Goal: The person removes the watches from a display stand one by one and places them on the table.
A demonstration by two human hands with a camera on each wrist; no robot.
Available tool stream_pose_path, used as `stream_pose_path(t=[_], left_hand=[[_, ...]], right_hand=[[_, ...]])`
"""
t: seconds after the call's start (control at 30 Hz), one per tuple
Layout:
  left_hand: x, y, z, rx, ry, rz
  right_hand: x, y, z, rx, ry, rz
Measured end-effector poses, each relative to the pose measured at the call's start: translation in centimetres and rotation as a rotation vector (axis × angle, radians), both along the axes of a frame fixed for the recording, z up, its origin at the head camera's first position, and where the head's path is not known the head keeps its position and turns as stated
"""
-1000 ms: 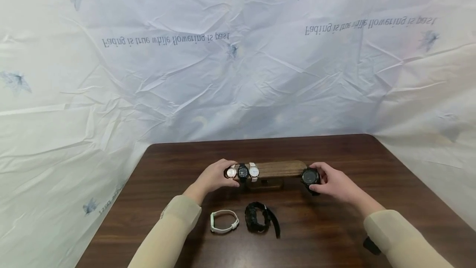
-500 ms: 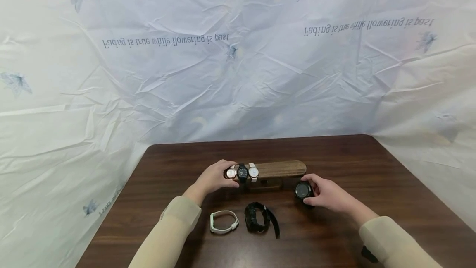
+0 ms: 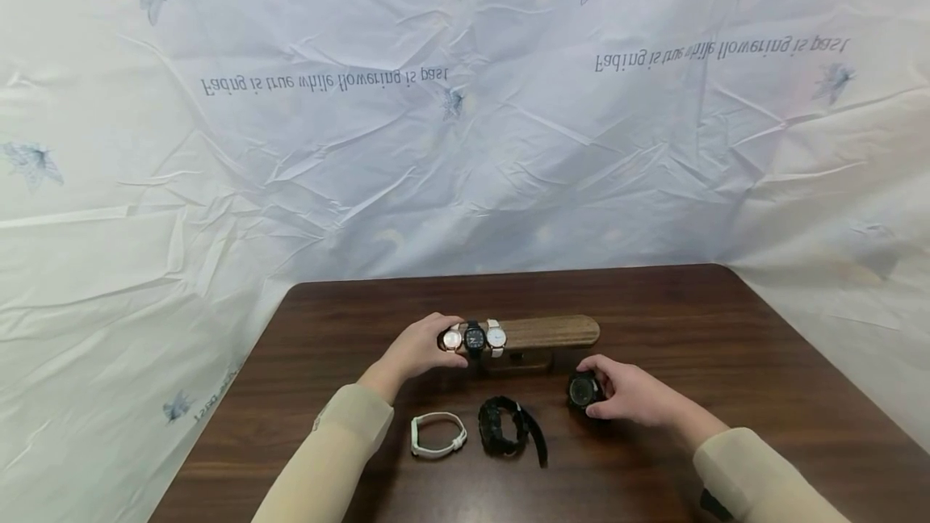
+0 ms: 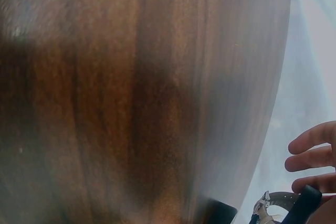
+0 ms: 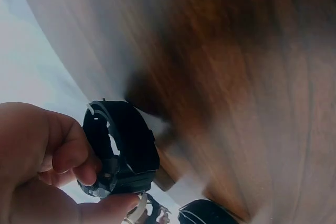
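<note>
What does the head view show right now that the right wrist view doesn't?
Only the head view shows the left hand gripping the left end of the wooden stand, the three watches strapped on it, the white band lying on the table, and the printed backdrop.

Only the right wrist view shows the inside of the black watch's strap and the fingers pinching it from close up.

Both show the right hand holding the black watch, clear of the stand, over the dark wooden table.

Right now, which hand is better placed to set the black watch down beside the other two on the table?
The right hand: it already grips the black watch low over the table. The left hand holds the wooden stand.
</note>
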State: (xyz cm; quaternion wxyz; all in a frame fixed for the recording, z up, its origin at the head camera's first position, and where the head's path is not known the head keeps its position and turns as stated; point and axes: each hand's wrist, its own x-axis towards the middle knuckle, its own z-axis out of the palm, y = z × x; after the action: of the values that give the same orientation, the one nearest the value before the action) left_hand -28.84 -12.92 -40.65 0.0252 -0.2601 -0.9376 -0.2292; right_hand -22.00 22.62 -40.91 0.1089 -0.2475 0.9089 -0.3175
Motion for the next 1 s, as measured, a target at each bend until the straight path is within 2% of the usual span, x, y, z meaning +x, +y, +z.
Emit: stream_pose_path(t=[0.33, 1.0], left_hand=[[0.0, 0.0, -0.1, -0.005, -0.009, 0.005], [0.1, 0.1, 0.1, 0.001, -0.01, 0.002]], right_hand=[[0.0, -1.0, -0.8, -0.018, -0.03, 0.042], [0.9, -2.2, -1.3, -0.011, 0.004, 0.035]])
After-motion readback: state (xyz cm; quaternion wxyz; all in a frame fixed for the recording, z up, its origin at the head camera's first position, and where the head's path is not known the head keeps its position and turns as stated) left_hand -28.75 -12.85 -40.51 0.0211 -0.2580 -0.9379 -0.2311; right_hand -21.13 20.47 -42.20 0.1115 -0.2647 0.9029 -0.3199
